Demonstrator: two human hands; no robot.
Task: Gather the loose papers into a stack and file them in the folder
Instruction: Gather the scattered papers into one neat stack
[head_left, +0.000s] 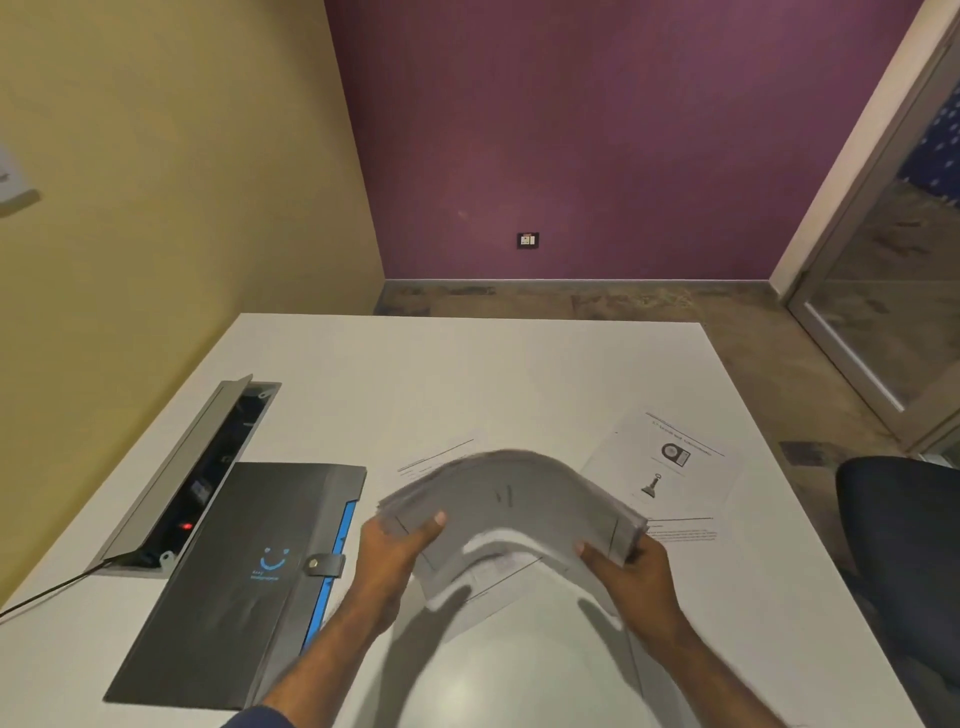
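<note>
I hold a thick stack of papers (511, 501) above the white table (467, 374), bent upward into an arch. My left hand (397, 551) grips its left end and my right hand (631, 571) grips its right end. A printed sheet with two pictures (670, 462) lies flat on the table to the right. More loose sheets (431, 460) show under and behind the stack, partly hidden. The dark grey folder (244, 582) with a blue edge and a snap strap lies closed on the table to my left.
An open cable box (192, 478) with a raised lid is set into the table beyond the folder, and a cable runs off to the left. A dark chair (904, 545) stands at the table's right side. Walls stand to the left and behind.
</note>
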